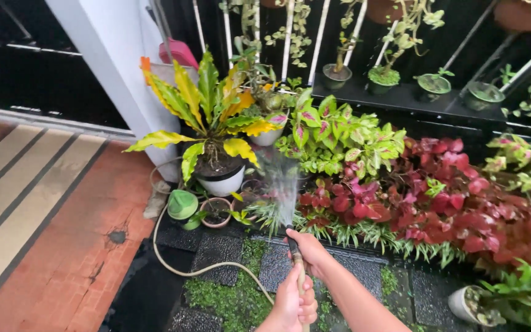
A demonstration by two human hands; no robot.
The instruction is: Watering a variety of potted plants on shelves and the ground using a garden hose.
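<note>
Where red floor tiles [62,246] meet dark mossy pavers [228,295], you stand spraying a planted bed. Your right hand [310,251] is closed round the hose [204,268] near its tip, your left hand [293,301] clamped on it lower down. The spray [283,184] hits green-pink foliage [333,132]. A white pot [221,182] holds a yellow-green plant [207,104]; a small terracotta pot [216,212] sits beside a green watering can [182,205]. Dark pots [434,85] line a shelf [401,98].

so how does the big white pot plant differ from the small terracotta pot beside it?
The large white pot holds a tall plant with long yellow-green leaves; the small terracotta pot shows mostly dark soil and little growth. The white pot is wider and stands further back, the terracotta pot nearer the beige hose. Both are round and upright.
</note>
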